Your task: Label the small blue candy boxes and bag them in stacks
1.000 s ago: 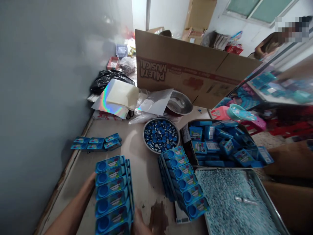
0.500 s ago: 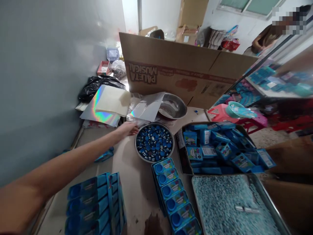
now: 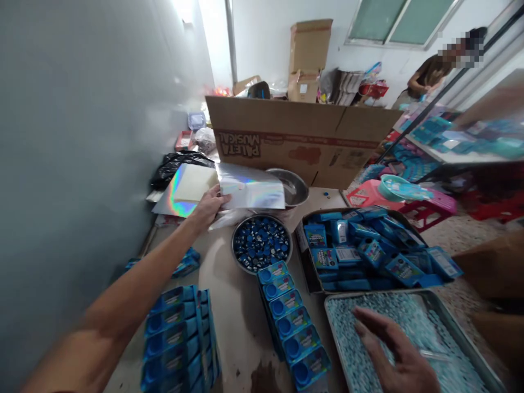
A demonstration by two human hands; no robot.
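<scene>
The left hand is stretched far out over the table, its fingers closed on the near left corner of a holographic foil sheet, which is lifted at a slight tilt off the table. Just under and to the right of that grip sits a round metal bowl of dark blue caps; the sheet's near edge hangs over the bowl's far rim. Behind the held sheet lies an empty steel bowl, partly covered by it. To the left of the grip rests a stack of more rainbow foil with a cream sheet on top, and beyond that a black plastic bag. Farther back stands a long cardboard box printed "PALETA MUSICAL".

Nearer than the grip, a row of blue candy dispensers runs toward the camera from the bowl of caps, and a second block of the same dispensers lies beside the left forearm. A few more lie by the wall.

The right hand is well apart from the sheet, at the bottom right, open with fingers spread, holding nothing, over a metal tray of pale blue candy pieces. Just beyond that tray a carton is heaped with blue printed boxes. Another person sits at the far right of the room.
</scene>
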